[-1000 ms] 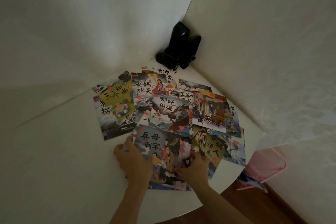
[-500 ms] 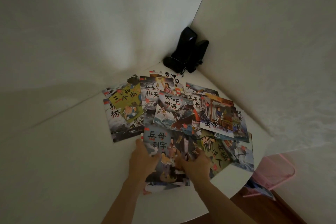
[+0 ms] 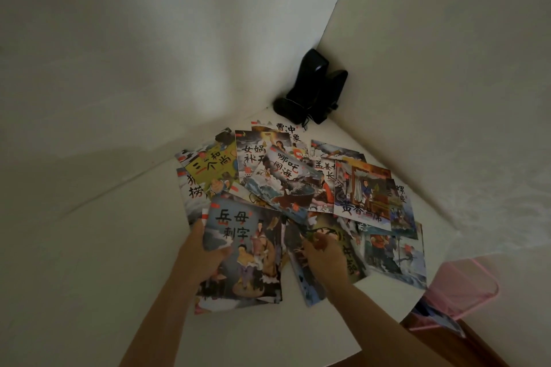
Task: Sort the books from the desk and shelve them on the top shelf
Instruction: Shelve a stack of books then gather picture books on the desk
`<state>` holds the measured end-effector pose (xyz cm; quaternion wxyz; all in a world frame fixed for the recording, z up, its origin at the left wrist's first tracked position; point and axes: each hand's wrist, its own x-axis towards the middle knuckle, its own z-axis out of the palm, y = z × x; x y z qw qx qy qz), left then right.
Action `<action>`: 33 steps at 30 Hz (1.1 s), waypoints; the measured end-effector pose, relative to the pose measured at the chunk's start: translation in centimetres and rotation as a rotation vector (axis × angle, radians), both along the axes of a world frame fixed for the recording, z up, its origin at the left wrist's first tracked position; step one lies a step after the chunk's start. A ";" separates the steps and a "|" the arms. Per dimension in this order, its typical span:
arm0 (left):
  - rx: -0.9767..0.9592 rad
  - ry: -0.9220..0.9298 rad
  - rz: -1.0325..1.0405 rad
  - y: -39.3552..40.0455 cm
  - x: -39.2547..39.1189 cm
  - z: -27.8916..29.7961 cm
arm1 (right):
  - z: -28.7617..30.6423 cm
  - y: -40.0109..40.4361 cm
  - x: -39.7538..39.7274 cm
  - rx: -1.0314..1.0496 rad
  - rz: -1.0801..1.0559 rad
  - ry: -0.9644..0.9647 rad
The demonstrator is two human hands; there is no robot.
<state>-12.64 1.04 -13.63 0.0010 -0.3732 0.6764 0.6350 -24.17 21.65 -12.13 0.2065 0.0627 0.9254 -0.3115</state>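
Several thin picture books lie spread in an overlapping heap (image 3: 292, 182) on the white desk (image 3: 89, 247) in a corner. My left hand (image 3: 202, 253) grips the left edge of the nearest book (image 3: 247, 250), a blue-grey cover with two figures, thumb on the cover. My right hand (image 3: 323, 253) rests on a dark green book (image 3: 346, 247) just to the right, fingers curled at its upper part; whether they pinch it is unclear. No shelf is in view.
A black device (image 3: 313, 89) with a cord stands in the far corner against the two white walls. A pink wire basket (image 3: 459, 292) with a book in it sits low beyond the desk's right edge, above wooden floor.
The nearest book has shifted left and its left edge has come up in my left hand. My right hand has moved right onto the dark green book. The camera has tilted.
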 end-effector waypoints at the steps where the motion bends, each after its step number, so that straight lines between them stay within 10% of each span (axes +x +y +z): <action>1: 0.012 0.040 0.003 -0.4 -0.1 0.3 | 0.0 0.2 -0.5 0.021 -0.031 0.031; 14: -0.025 -0.034 -0.022 -2.6 -4.1 -2.0 | 0.1 6.9 -3.4 0.543 0.016 -0.198; 25: 0.209 -0.045 0.042 -2.3 -5.1 -1.5 | 4.3 12.6 -5.0 -0.189 -0.138 -0.184; 33: 0.237 -0.022 0.054 -2.3 -4.9 -1.6 | 11.7 11.1 -8.3 -0.293 0.008 -0.068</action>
